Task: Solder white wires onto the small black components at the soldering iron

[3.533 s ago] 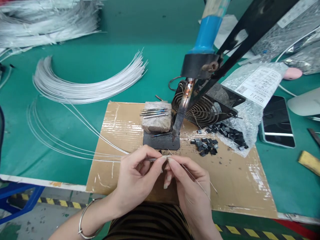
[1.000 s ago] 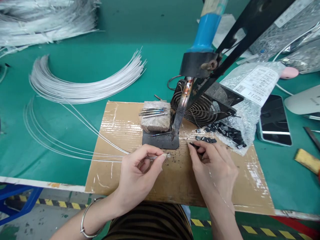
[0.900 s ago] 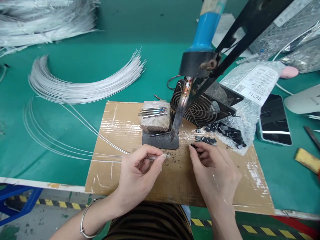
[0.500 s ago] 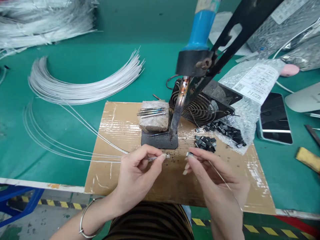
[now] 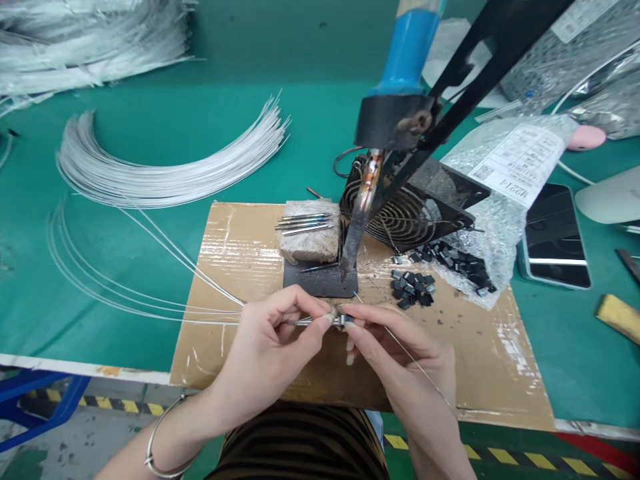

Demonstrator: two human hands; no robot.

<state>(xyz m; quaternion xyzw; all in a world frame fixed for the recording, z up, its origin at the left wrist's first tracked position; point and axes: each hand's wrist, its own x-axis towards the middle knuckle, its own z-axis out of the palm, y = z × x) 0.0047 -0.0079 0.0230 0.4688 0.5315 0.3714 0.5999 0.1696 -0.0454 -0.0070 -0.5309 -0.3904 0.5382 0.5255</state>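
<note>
My left hand (image 5: 270, 343) pinches the end of a thin white wire (image 5: 150, 301) that trails off to the left. My right hand (image 5: 395, 350) pinches a small dark part (image 5: 345, 321) against that wire end, fingertip to fingertip, over the cardboard sheet (image 5: 465, 360). A thin strand (image 5: 415, 363) also runs back across my right hand. Just beyond my fingers stands the mounted soldering iron (image 5: 367, 193) with its tip on a dark plate (image 5: 320, 280). A loose heap of small black parts (image 5: 413, 290) lies to the right of the plate.
A bundle of curved white wires (image 5: 165, 173) lies at the left on the green mat. A block with several metal pins (image 5: 309, 233) sits behind the plate. Further right are a black fan (image 5: 410, 210), a plastic bag of parts (image 5: 495, 200) and a phone (image 5: 555, 237).
My right hand reached to the heap of black parts, picked one up and came back left to meet my left hand's wire end. My left hand stayed almost still.
</note>
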